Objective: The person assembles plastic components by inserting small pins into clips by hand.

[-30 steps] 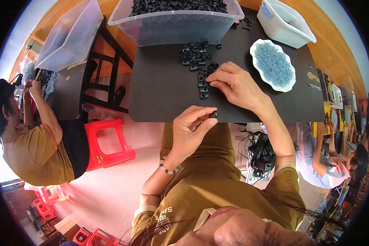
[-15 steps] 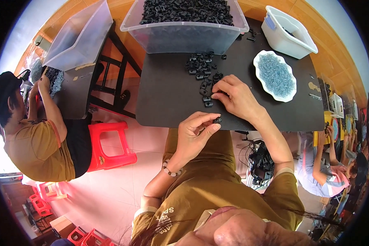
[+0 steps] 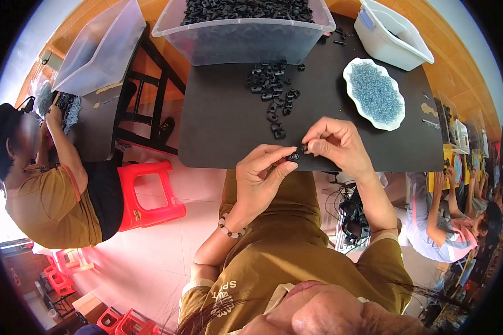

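Note:
Over the table's front edge my left hand [image 3: 264,172] pinches a small black plastic part [image 3: 293,157] between thumb and fingertips. Right beside it, my right hand [image 3: 339,146] holds another small black part [image 3: 304,148] in a pinch. The two parts are close together; whether they touch, I cannot tell. Beyond my hands lies a loose pile of black plastic parts [image 3: 267,79], with a few strung out toward me. A white scalloped dish [image 3: 397,121] full of small bluish clear pieces [image 3: 374,92] sits to the right.
A large clear bin [image 3: 240,47] heaped with black parts stands at the table's [image 3: 218,123] far side. A white tub [image 3: 388,47] is at the far right. Co-workers sit left [image 3: 61,206] and right [image 3: 441,234]. A red stool [image 3: 151,206] stands at left.
My right hand has come back from the pile toward my left hand, now with a black part in its fingers. The left hand still holds its part. The view has shifted slightly.

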A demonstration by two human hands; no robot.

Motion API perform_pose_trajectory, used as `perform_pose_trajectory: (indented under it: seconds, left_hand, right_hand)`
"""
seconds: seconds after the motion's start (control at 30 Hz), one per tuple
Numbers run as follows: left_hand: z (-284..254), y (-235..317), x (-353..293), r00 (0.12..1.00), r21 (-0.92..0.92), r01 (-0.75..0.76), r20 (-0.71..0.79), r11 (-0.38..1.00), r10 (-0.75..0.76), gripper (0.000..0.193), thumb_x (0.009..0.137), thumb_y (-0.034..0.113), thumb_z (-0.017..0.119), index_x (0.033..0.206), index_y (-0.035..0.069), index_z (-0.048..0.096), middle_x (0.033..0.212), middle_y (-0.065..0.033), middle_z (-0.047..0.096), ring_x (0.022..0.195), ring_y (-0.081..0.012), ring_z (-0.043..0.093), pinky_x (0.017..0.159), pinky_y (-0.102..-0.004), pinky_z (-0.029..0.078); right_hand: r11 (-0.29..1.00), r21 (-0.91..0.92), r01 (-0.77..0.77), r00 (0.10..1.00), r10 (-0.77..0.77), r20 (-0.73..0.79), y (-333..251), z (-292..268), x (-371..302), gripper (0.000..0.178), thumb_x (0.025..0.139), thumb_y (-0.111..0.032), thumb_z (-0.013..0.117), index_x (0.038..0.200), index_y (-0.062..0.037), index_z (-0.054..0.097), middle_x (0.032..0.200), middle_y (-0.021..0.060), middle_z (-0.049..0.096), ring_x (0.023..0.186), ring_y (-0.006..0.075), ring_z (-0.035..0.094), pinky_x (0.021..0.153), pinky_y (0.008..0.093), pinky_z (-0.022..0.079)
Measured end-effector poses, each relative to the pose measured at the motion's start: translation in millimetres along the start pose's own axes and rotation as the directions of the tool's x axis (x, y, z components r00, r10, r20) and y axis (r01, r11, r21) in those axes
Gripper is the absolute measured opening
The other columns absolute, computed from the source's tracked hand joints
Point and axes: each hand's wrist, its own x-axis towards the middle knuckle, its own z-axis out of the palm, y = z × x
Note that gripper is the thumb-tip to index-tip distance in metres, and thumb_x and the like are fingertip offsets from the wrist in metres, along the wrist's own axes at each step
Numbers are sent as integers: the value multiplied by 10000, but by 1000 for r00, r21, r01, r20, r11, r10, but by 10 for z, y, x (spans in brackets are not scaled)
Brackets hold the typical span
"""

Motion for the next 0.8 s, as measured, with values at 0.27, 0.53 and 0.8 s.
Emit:
perform_pose_trajectory:
  seconds: [0.27, 0.53, 0.8]
  left_hand:
    - [70, -37, -10, 991, 83, -135, 11, 987, 135, 285, 841, 14, 768, 1123, 56, 750, 984, -70, 692, 839, -131, 650, 736, -246, 532]
    - [85, -26, -71, 984, 238, -175, 23, 956, 174, 272, 829, 6, 771, 1095, 59, 754, 959, -66, 691, 774, -142, 642, 681, -257, 523]
    - [141, 36, -87, 982, 318, -180, -1, 931, 190, 251, 821, -15, 779, 1067, 29, 757, 979, -97, 713, 825, -140, 667, 722, -246, 544]
  right_hand:
    - [987, 161, 20, 999, -13, -40, 75, 127, -208, 118, 902, -94, 753, 938, -3, 686, 869, 9, 678, 776, 32, 568, 690, 189, 461]
    - [997, 77, -3, 1000, 5, -26, 135, 119, -266, 119, 897, -87, 756, 880, -12, 664, 838, 2, 666, 760, 19, 559, 662, 182, 440]
    - [997, 72, -17, 998, 21, -65, 134, 124, -316, 140, 899, -87, 754, 845, -11, 650, 811, -11, 650, 735, 15, 544, 637, 184, 431]
